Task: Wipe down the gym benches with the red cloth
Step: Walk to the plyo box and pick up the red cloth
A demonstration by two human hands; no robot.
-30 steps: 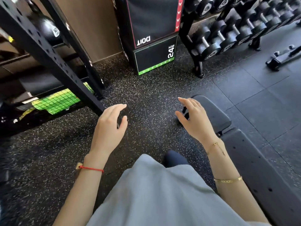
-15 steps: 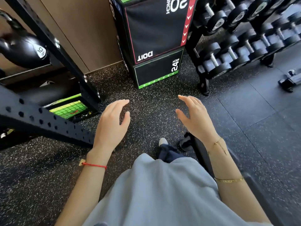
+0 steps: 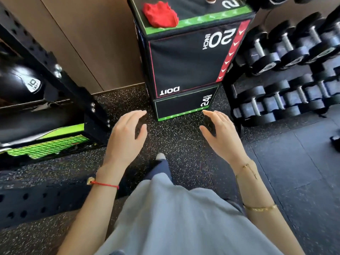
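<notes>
Lying crumpled on the plyo box (image 3: 187, 57) top, well ahead of both empty hands, the red cloth (image 3: 159, 14) is best gathered whole, left hand (image 3: 127, 137) and right hand (image 3: 222, 137) fingers being loosely spread, nothing held.

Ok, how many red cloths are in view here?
1. The red cloth lies crumpled on top of the plyo box, near its front-left corner. Neither the left hand nor the right hand holds one; others could lie out of frame.
</notes>
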